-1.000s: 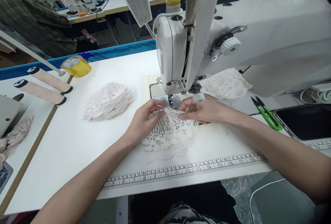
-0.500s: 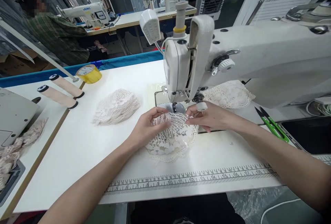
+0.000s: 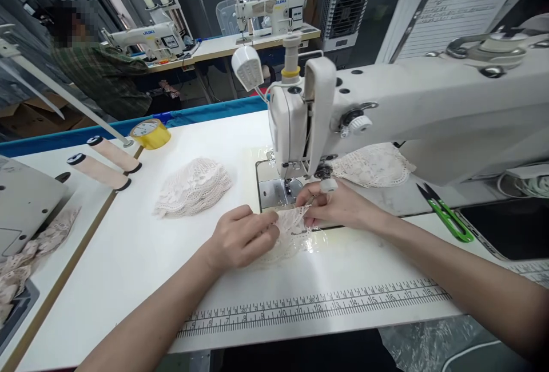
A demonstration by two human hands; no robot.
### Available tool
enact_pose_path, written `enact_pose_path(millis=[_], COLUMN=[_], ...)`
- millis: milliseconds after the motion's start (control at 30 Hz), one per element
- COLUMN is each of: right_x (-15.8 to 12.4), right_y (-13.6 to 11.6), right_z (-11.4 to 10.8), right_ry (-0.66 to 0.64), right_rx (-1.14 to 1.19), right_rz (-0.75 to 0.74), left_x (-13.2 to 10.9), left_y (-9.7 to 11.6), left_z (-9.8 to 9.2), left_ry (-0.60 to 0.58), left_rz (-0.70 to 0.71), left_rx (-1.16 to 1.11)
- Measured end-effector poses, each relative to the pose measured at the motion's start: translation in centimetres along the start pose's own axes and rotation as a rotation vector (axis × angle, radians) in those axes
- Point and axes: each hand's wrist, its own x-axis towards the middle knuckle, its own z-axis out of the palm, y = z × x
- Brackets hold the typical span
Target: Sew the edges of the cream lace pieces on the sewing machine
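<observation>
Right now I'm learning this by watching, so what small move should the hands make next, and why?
Probably ease the lace piece toward the presser foot, fingers clear: the left hand and right hand hold it on the near side of the foot, and it does not appear to be under it.

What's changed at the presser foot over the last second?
The left hand has drawn back from the presser foot toward the near side, fingers now curled; whether it still holds lace is unclear. The lace piece has also come back and looks less spread, partly hidden by that hand. The right hand still holds its edge. The lace stack, tape roll and green snips stayed put.
</observation>
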Motion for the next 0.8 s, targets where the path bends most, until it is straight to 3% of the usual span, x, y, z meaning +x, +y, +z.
enact_pose_path(millis=[67,233,300,567,733,800], right_x=[0.0,0.1,0.2,-0.2,-0.8,-1.0], right_y=[0.1,0.5,0.6,0.0,-0.9,-1.3], right_z=[-0.1,-0.5,-0.7,-0.8,1.2,2.6], right_ry=[-0.029,-0.062,-0.081,-0.115,0.035,-0.023], right_rx=[0.01,0.067,0.099,0.049,-0.125,-0.121], right_rz=[-0.002,0.017,0.034,0.08,0.009,-0.078], left_x=[-0.2,-0.5,-0.4,0.4,1.7,1.4], left_y=[0.0,-0.4,-0.7,-0.8,-1.9,-2.7], left_z=[0.3,0.9,0.9,0.6,-1.8,-3.8], left_ry=[0.004,-0.027,-0.036,-0.114,-0.39,-0.543], left_rz=[-0.167,-0.86,-1.002,-1.197,-1.203,-1.203], left_rx=[-0.075,-0.432,-0.502,-0.648,-0.855,-0.905])
